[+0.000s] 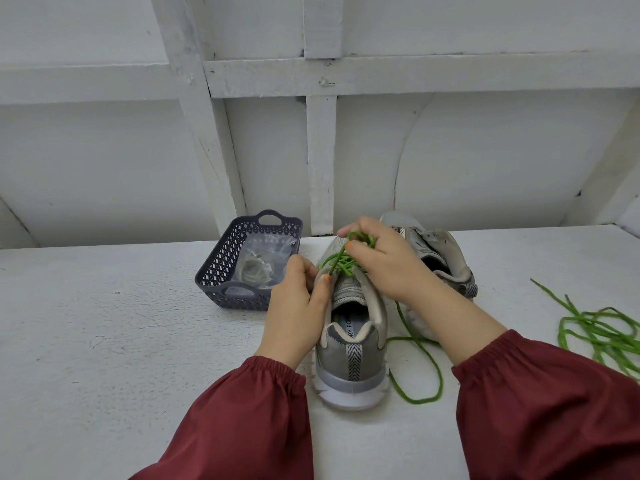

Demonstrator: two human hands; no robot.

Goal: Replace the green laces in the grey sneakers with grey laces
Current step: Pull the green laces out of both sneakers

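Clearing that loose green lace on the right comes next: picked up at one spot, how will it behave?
Probably floppy: the loose green lace lies in limp, overlapping loops on the table, so it should dangle from any pinch. Likely light, being a thin cord. Its crossing strands may snag, and pushing would likely only bunch it.

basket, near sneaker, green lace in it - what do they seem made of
Basket: moulded plastic, probably, matte grey-blue; its walls are a regular pierced lattice with moulded handles. Near sneaker: grey textile upper with smoother panels, white foam-like sole, dull finish. Green lace: fibre cord, seemingly fuzzy and matte; it lies limp in loops.
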